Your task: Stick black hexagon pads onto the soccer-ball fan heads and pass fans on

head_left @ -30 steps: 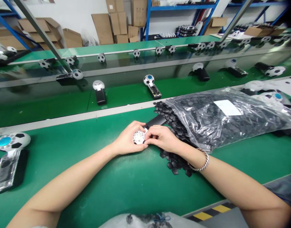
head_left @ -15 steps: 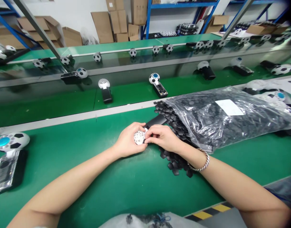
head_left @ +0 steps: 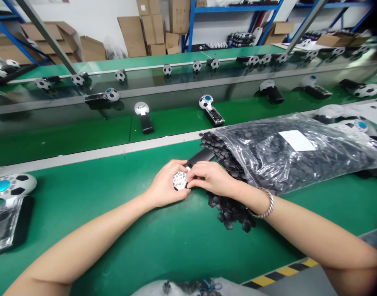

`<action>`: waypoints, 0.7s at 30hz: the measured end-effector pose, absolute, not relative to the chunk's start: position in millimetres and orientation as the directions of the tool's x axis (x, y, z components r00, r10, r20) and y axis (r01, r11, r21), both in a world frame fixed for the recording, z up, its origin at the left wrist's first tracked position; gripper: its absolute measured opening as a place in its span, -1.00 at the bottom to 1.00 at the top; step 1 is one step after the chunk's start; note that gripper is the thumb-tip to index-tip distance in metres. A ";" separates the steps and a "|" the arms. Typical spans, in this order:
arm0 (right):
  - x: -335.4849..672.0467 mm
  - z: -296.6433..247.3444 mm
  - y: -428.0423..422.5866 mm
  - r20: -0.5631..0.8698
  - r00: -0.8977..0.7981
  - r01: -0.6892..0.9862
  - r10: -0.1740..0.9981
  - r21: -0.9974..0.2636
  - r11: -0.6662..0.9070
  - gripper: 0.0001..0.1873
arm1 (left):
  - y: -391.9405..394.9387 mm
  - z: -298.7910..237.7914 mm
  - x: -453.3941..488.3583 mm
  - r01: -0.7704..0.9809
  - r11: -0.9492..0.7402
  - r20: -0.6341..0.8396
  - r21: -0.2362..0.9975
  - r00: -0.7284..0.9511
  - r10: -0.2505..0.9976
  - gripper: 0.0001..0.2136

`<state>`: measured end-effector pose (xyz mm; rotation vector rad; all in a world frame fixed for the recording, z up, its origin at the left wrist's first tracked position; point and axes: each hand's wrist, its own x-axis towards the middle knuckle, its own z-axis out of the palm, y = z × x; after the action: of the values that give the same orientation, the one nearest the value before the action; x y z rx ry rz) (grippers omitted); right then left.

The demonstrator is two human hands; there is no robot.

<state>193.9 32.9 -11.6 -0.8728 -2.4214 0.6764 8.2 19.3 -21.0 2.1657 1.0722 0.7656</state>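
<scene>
My left hand (head_left: 168, 183) curls round the white ball-shaped head of a soccer-ball fan (head_left: 180, 180), whose black handle (head_left: 202, 156) points away to the upper right. At the right side of that head, my right hand (head_left: 208, 177) pinches with thumb and forefinger. Whatever is between those fingertips is too small or hidden to make out. Close by on the right, a heap of small black pentagon pieces (head_left: 227, 158) spills from a clear plastic bag (head_left: 268, 152). More black pieces (head_left: 230, 211) lie below my right wrist.
At the far left of the green bench lies another soccer-ball fan (head_left: 14, 187) with a clear-fronted handle. Beyond the pale rail (head_left: 139, 144), several fans, such as one with a blue centre (head_left: 206, 101), lie on a green belt. White fan parts (head_left: 345, 119) sit behind the bag.
The fans on the near belt have shifted right, while those on the far strip have shifted left. Both hands stay at the fan head, which has tilted slightly.
</scene>
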 end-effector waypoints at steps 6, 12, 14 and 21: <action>190.0 -27.9 11.3 0.448 -0.595 0.474 0.668 -0.475 0.741 -0.89 | 27.7 -24.0 0.3 0.452 -0.528 0.210 0.719 0.583 0.785 -0.58; 193.8 -29.5 7.1 0.587 -0.645 0.362 0.490 -0.329 0.872 -0.90 | 29.9 -17.1 -10.8 0.576 -0.416 0.031 0.704 0.560 0.828 -0.37; 199.6 -26.1 7.2 0.695 -0.589 0.312 0.414 -0.277 0.909 -0.90 | 28.9 -15.1 -13.8 0.569 -0.403 0.020 0.717 0.560 0.828 -0.40; 211.2 -7.3 3.0 0.795 -0.505 0.400 0.337 -0.130 0.907 -0.86 | 28.0 -15.4 -18.0 0.533 -0.391 0.043 0.750 0.551 0.833 -0.40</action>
<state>211.2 3.0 -7.3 -0.5257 -2.1428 -0.0869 -18.0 28.0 -15.4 2.0857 1.0954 0.5494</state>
